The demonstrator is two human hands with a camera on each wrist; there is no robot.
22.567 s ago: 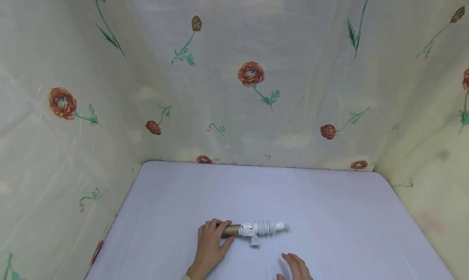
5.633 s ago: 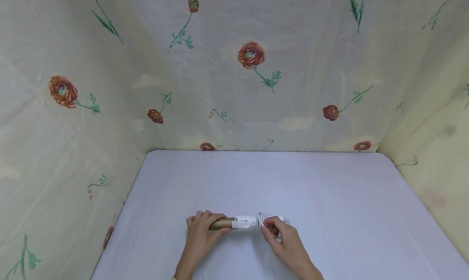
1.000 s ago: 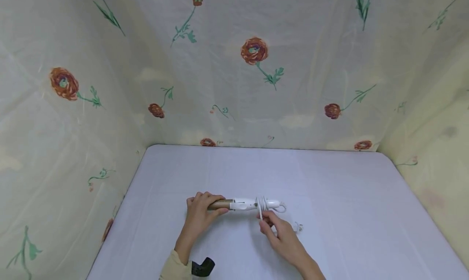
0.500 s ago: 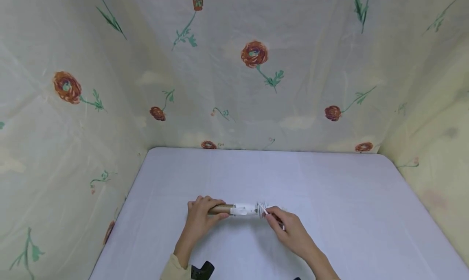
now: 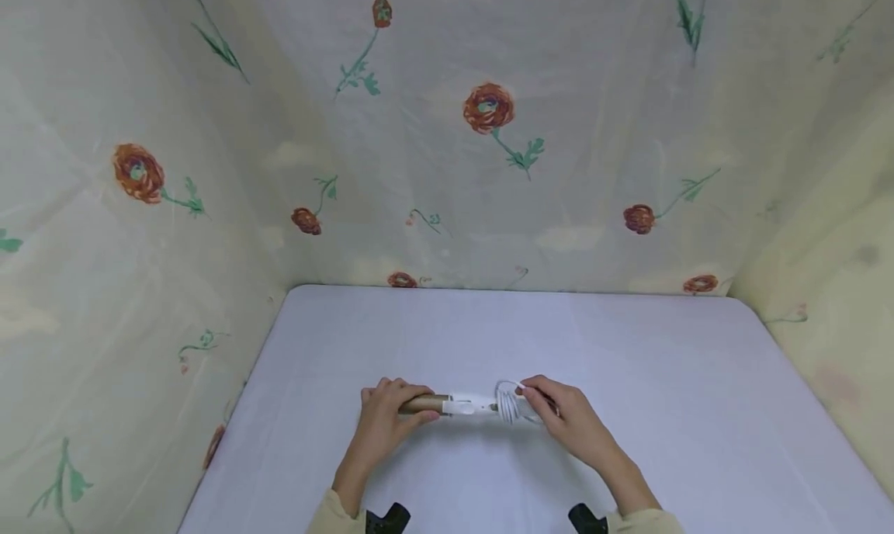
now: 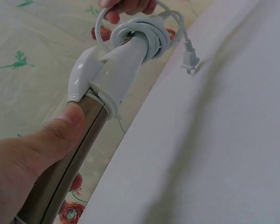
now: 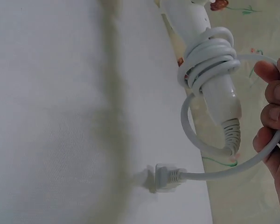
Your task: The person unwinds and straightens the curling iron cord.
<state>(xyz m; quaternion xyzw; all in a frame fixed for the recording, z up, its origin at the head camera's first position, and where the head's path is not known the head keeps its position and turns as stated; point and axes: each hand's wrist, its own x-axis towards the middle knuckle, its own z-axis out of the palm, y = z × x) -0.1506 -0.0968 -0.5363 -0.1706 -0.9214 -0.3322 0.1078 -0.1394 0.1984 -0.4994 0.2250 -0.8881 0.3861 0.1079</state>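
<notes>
A curling iron (image 5: 468,404) with a gold-brown barrel (image 6: 86,135) and a white handle (image 7: 219,95) is held level above the white table. My left hand (image 5: 380,417) grips the barrel, its thumb lying along the top near the white clamp lever (image 6: 81,74). Several loose turns of white cord (image 7: 212,60) wrap the handle. My right hand (image 5: 573,425) pinches the cord just right of those coils, with the free length running through its curled fingers. In the left wrist view the two-pin plug (image 6: 190,58) dangles from the cord's end.
The white table (image 5: 628,348) extends on all sides of the hands. Flower-printed curtains (image 5: 391,169) close off its back, left and right. A black wrist mount (image 5: 388,518) shows at the left sleeve, another mount (image 5: 588,518) at the right.
Earlier the curling iron lay on the table with its cord coiled neatly; now it is lifted and the coils are looser. Within the last second my right hand carried the cord from below the handle up and rightward.
</notes>
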